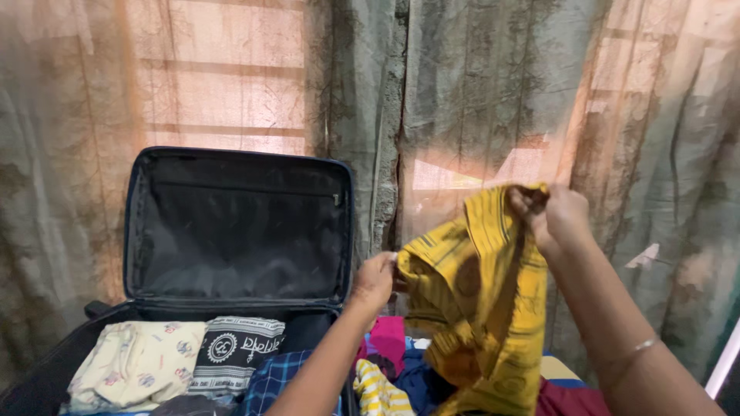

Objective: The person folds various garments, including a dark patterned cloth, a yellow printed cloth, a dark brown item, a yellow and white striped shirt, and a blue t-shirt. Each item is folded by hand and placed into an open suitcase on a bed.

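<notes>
While hands lift yellow garment (482, 308), open suitcase (231, 223) left (clothes inside).

This is a room in a home, most likely a bedroom. Thin grey-green patterned curtains (478, 100) hang across the whole far wall, and daylight glows orange through them, showing the horizontal bars of a window behind. A dark navy soft-sided suitcase (235, 223) stands open with its black-lined lid propped upright against the curtains, and its lower half holds folded clothes: a cream printed garment (135, 362), a black-and-white printed cloth (235, 350) and a blue checked fabric (274, 377). Just beside it lies a loose heap of bright household clothing (401, 370) in pink, yellow stripes, dark blue and maroon.
</notes>
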